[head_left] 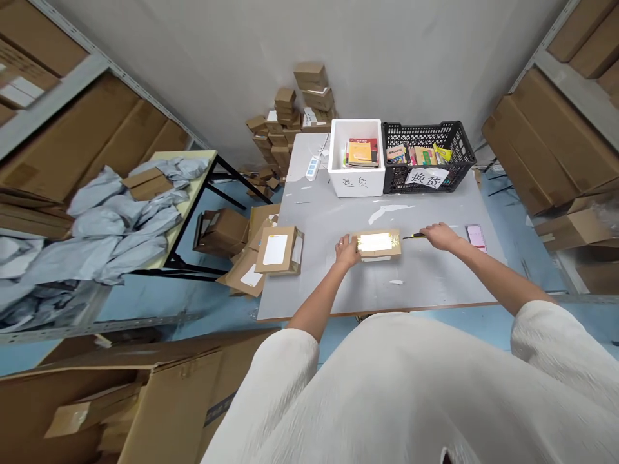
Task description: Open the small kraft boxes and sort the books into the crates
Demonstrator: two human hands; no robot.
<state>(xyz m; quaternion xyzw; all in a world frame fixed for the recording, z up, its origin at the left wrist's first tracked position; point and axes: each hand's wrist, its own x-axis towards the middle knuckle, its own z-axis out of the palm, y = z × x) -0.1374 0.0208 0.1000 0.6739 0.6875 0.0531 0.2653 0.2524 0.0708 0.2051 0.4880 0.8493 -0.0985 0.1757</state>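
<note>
Small carton (379, 244) flat on counter (333, 290), white label (374, 241) up. Left hand (347, 251): fingers bent around carton's left end, holding it. Right hand (438, 236): fingers curled tight round cutter (416, 236), blade pointing at carton, just beside it. Phone (476, 238) farther right, bigger box (275, 250) farther left.

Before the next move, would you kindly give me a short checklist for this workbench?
1. Left hand on the small box: ok, at its left end.
2. Cutter in the right hand: ok.
3. Cutter apart from the left hand: ok, the box lies between.
4. Cutter's tip off the box: cannot tell, too close.
5. Phone apart from the cutter: ok, beyond the right hand.
6. Box's contents: cannot tell, hidden.
</note>
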